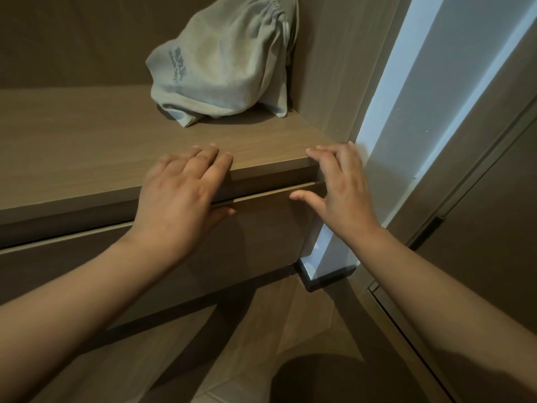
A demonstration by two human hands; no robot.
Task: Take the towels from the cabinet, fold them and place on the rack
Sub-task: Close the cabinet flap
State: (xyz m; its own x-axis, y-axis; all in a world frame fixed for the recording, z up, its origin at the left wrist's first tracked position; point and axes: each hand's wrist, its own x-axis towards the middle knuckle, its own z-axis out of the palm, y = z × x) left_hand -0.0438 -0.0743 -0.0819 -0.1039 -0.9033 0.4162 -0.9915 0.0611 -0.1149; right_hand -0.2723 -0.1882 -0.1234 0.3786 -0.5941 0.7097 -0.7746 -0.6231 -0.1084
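Observation:
I face a brown wooden cabinet with a flat shelf top (87, 146) and a drawer front (261, 237) below it. My left hand (183, 193) lies with straight fingers over the shelf's front edge, its thumb under the lip near the gap above the drawer. My right hand (340, 190) is spread at the right end of the same edge, fingertips on the shelf top and thumb against the drawer front. No towels are visible. The drawer appears closed.
A grey drawstring cloth bag (223, 62) sits at the back right of the shelf against the cabinet's side wall (325, 68). A white wall strip (412, 97) and a brown door panel (494, 213) stand to the right. Tiled floor (261, 344) lies below.

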